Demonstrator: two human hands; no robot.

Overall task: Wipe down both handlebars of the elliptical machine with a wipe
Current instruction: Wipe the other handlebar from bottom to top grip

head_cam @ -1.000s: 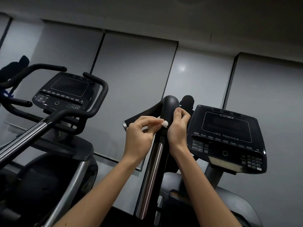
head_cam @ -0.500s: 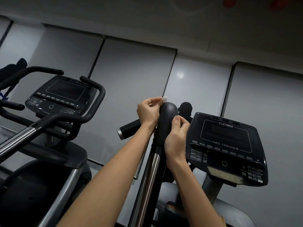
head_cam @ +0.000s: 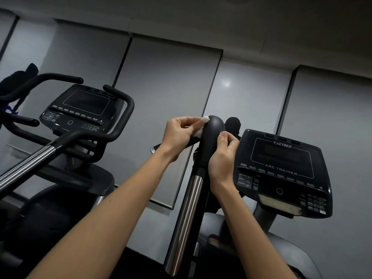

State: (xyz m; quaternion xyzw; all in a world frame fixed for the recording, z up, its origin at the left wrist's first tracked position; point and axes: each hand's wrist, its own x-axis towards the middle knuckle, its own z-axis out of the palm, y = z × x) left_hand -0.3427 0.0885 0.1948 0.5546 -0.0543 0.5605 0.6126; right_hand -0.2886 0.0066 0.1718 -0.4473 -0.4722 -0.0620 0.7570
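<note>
— Where is the wipe to be found?
— It is pinched in the curled fingers of the left hand and pressed against the left side of the handlebar, just below its rounded black top.
— And the right hand?
— The handlebar is gripped by it from the right, a little lower down, with thumb and fingers bent round the black grip.
— How is the handlebar set?
— It is tilted slightly, and its black grip is carried on a chrome tube. A console marked ARC TRAINER is seen just to the right, beyond the right hand. A second machine is seen well apart on the left
</note>
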